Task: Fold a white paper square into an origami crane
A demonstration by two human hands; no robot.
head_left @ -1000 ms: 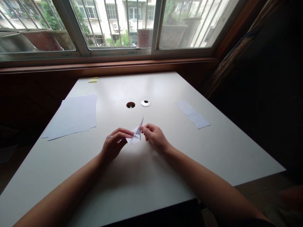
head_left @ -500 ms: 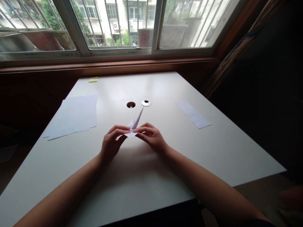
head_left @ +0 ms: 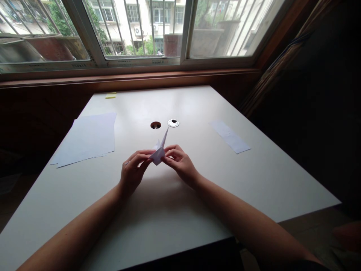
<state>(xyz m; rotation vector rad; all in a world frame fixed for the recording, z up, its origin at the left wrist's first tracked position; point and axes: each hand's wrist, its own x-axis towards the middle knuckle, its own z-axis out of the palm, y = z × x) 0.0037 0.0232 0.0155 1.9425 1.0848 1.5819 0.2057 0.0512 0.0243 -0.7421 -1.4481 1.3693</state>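
A small folded white paper figure (head_left: 158, 155) is held above the middle of the white table (head_left: 180, 226), with one thin point sticking up toward the window. On its left side, my left hand (head_left: 134, 168) pinches an edge between thumb and fingers. My right hand (head_left: 180, 164) grips the opposite side, its fingers bent and its thumb near the lower flap. A broad flap of the paper faces me. The fingertips hide parts of the folds.
Several white sheets (head_left: 87, 137) lie at the table's left. Two smaller paper pieces (head_left: 238, 143) are on the right. A round cable hole (head_left: 155, 125) and its loose cover (head_left: 173, 123) are beyond my hands. A yellow sticky note (head_left: 111, 95) lies near the back edge.
The front flap of the folded paper now stands up and faces me, where before it was flatter between my fingers. My right fingertips have shifted slightly to the right.
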